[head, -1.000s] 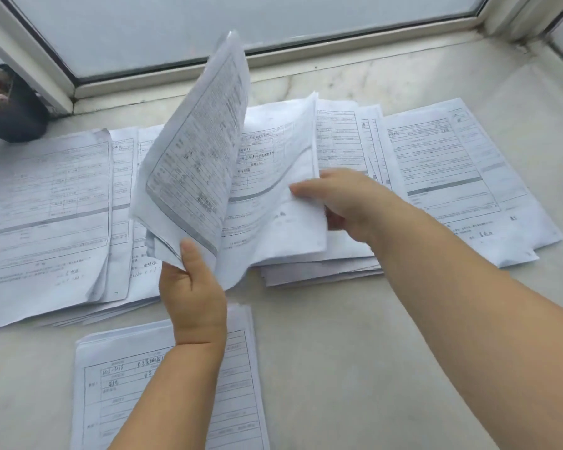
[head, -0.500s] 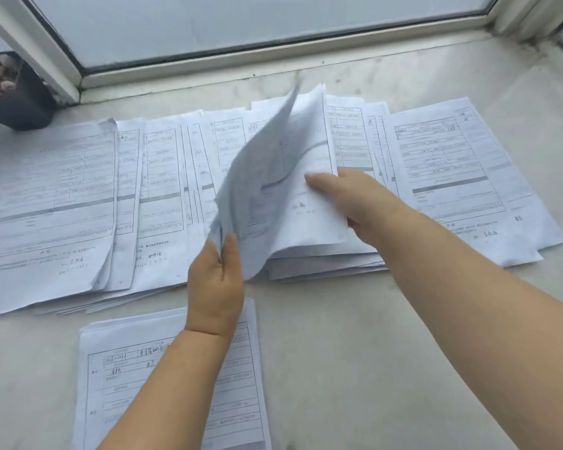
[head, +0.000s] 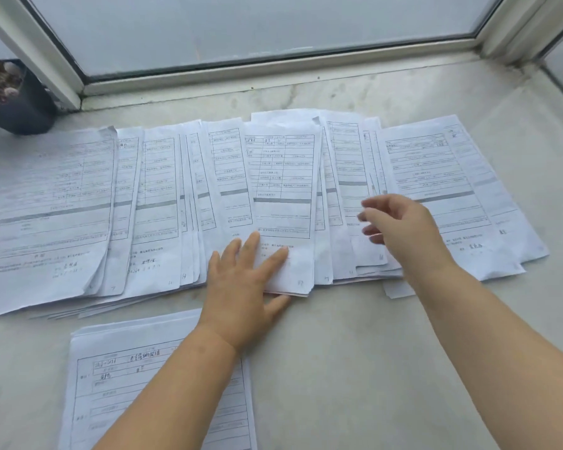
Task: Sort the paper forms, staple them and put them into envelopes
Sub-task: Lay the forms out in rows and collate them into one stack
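forms: a row of overlapping paper forms [head: 156,190] fanned across the pale stone sill [head: 355,352], plus a separate stack [head: 117,384] nearer the person
left hand [head: 241,287]: flat, fingers straight, pressing the bottom edge of the middle form [head: 283,177]
right hand [head: 400,228]: hovering over the right-side sheets, fingers loose, gripping nothing
corner: dark pot [head: 13,99] by the window frame

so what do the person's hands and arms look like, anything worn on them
Both arms are bare right up to the bottom frame edge: no sleeves show. The left hand and right hand have no gloves, and no rings, watch or bracelet can be seen on the fingers or wrists. The right hand's fingertips are blurred, so fine detail there cannot be told.
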`<state>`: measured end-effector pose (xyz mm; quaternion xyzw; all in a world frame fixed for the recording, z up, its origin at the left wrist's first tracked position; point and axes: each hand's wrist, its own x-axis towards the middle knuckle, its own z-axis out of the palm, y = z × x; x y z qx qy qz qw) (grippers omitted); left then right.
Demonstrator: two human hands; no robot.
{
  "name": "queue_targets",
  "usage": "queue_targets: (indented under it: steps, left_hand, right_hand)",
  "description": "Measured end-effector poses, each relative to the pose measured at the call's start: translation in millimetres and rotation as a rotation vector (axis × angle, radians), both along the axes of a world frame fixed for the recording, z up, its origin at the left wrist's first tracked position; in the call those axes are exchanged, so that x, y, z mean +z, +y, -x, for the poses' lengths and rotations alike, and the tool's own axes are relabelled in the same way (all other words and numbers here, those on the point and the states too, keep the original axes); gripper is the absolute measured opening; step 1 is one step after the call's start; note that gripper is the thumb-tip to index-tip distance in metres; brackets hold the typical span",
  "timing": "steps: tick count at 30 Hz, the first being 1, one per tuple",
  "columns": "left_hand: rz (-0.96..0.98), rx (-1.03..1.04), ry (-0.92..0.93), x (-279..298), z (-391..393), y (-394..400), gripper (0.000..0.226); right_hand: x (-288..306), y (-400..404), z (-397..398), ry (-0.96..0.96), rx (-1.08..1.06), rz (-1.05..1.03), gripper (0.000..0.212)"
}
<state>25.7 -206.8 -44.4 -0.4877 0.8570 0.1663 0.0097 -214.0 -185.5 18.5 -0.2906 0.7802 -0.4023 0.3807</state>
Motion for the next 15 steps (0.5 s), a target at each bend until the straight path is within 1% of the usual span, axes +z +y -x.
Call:
queue_targets:
  steps: [2, 3, 7, 9, 11, 13, 15]
  left_hand:
    - [-0.018, -0.004, 0.021, 1.5, -1.3, -2.3, 0.064]
    - [-0.034, 0.002, 0.034, 2.7, -2.5, -3.5, 0.063]
    - [-0.074, 0.001, 0.121, 4.7, -9.7, -10.5, 0.056]
    - [-0.078, -0.001, 0.197, 2.7, -13.5, -11.6, 0.046]
    - [-0.045, 0.004, 0.370, 1.4, -15.8, -11.5, 0.039]
    - [-0.050, 0.056, 0.550, 0.4, -16.7, -9.1, 0.036]
    - [-0.085, 0.142, 0.649, -1.4, -16.4, -6.3, 0.032]
  right_hand:
    - [3.4, 2.0, -4.4, -0.174, 0.111, -0.060, 0.015]
    - [3.1, 1.5, -6.9, -0.225, 0.164, -0.089, 0.016]
    - [-2.0, -2.8, -22.0, -0.353, 0.268, -0.204, 0.014]
    - [-8.4, -2.5, -26.2, -0.320, 0.256, -0.251, 0.010]
    - [-12.9, -1.3, -27.5, -0.214, 0.205, -0.275, 0.007]
    - [-14.0, 0.0, -27.3, -0.094, 0.144, -0.275, 0.004]
    - [-13.0, -0.4, -27.2, -0.055, 0.123, -0.283, 0.005]
